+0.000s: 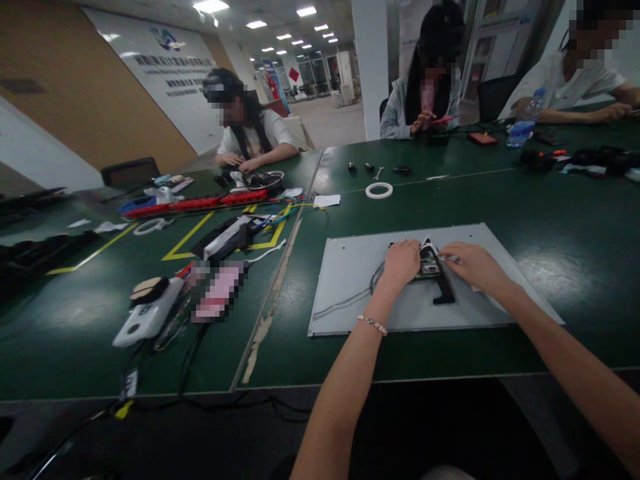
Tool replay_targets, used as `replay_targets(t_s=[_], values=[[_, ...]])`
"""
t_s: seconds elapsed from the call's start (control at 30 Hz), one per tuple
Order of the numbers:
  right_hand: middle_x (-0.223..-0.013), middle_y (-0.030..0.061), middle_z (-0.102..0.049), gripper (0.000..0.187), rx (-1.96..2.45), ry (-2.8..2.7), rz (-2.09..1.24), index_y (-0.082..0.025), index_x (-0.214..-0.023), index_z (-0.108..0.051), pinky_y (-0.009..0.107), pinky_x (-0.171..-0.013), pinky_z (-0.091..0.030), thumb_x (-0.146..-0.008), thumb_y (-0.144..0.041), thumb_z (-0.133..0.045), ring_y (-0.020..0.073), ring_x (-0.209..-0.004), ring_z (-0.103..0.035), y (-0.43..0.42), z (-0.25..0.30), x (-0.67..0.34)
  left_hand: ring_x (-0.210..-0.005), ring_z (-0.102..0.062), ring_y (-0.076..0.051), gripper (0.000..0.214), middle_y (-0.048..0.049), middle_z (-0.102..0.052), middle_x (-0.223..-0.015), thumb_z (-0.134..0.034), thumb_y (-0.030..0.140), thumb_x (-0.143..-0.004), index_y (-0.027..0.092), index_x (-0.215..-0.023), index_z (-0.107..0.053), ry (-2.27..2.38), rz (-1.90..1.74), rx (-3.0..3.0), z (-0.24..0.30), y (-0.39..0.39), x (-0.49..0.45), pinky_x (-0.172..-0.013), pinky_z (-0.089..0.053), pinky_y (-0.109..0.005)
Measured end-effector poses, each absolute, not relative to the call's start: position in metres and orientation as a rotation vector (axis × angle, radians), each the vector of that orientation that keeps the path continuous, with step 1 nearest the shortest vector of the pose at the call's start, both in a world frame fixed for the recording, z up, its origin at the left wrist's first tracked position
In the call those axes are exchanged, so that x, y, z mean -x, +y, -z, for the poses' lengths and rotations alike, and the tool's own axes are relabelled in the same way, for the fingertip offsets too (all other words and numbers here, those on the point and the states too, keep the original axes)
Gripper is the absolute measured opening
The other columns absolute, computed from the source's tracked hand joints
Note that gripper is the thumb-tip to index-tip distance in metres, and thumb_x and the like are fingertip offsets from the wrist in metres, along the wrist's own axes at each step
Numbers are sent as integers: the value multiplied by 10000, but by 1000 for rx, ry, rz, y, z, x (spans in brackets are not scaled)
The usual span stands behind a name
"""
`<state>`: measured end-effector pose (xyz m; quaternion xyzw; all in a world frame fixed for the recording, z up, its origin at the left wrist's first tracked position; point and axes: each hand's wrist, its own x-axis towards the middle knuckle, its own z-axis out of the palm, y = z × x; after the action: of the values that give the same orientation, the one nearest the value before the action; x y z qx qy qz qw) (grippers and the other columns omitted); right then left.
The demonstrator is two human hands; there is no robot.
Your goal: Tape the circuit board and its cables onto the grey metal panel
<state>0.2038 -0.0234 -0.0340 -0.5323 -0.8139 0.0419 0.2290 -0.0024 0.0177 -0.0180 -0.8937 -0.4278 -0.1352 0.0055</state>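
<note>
A white panel (350,267) lies flat on the table, with a green circuit board (429,268) in a black bracket (444,291) on top of it. My left hand (403,261) rests over the left side of the board, fingers closed together; its fingertips hide what they grip. A thin white strip (431,245), perhaps a cable, runs above the board between both hands. On the right, my right hand (473,263) pinches the strip's end between thumb and fingers. Grey wires (345,305) trail leftward from under my left hand across the panel.
A tape roll (379,191) and a small wrench (379,173) lie beyond the panel. Left are a phone (220,291), a white device (150,313) and a red power strip (200,203). Other people sit across the table; a water bottle (526,120) stands far right.
</note>
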Motion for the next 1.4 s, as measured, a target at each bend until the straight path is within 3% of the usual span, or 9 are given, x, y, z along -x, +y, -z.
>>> replay_targets(t_s=[0.17, 0.8, 0.97, 1.07, 1.17, 1.23, 1.3, 1.4], values=[[-1011, 27, -657, 233, 1485, -2256, -121, -193, -963, -714, 299, -819, -461, -904, -250, -496, 165, -903, -609, -25, 31, -202, -1086, -598, -200, 258, -82, -672, -1105, -392, 141, -941, 145, -1120, -579, -1355, 430, 2782, 19, 18, 2, -967, -428, -322], [-1040, 7, -644, 317, 1359, -2260, -436, -252, -911, -749, 341, -897, -467, -834, -165, -454, 151, -940, -592, -24, 24, -219, -1131, -584, -191, 263, -106, -669, -1117, -381, 146, -947, 133, -1120, -579, -1405, 448, 2800, 19, 18, 1, -1006, -406, -319], [-1028, 5, -651, 303, 1348, -2251, -437, -232, -890, -734, 327, -901, -464, -843, -163, -443, 146, -939, -601, -25, 23, -217, -1027, -623, -188, 276, -114, -675, -1059, -336, 146, -963, 120, -1061, -593, -1513, 508, 2811, 16, 16, 0, -943, -449, -318], [-997, 16, -658, 285, 1392, -2228, -336, -202, -867, -715, 338, -906, -455, -847, -161, -433, 158, -930, -602, -27, 21, -214, -1020, -622, -189, 311, -127, -663, -1099, -302, 163, -977, 111, -1105, -581, -1583, 655, 2805, 13, 17, 0, -930, -458, -319], [-1004, 38, -658, 271, 1423, -2107, -197, -176, -916, -702, 353, -898, -456, -857, -179, -438, 172, -939, -601, -29, 17, -210, -1073, -597, -184, 314, -125, -642, -1156, -308, 191, -981, 118, -1134, -572, -1681, 1038, 2802, 6, 17, 1, -966, -437, -313], [-1019, 53, -657, 273, 1415, -1996, -164, -168, -941, -702, 354, -888, -465, -868, -205, -442, 180, -953, -601, -30, 14, -208, -978, -620, -161, 318, -92, -660, -1060, -298, 236, -989, 140, -1110, -576, -1773, 1297, 2837, -3, 15, 4, -905, -462, -292], [-1040, 64, -653, 267, 1401, -1873, -225, -170, -955, -705, 349, -866, -483, -877, -250, -463, 187, -964, -604, -32, 11, -204, -715, -609, -118, 351, -37, -642, -835, -265, 284, -993, 151, -1081, -577, -1912, 1462, 3004, -15, 10, 8, -721, -486, -249], [-1094, 74, -641, 312, 1324, -1647, -566, -173, -1074, -678, 336, -845, -509, -879, -368, -532, 189, -987, -610, -35, 6, -196, -507, -468, -84, 368, 21, -525, -611, -298, 316, -975, 152, -989, -628, -1842, 1201, 3672, -31, -2, 17, -535, -405, -214]])
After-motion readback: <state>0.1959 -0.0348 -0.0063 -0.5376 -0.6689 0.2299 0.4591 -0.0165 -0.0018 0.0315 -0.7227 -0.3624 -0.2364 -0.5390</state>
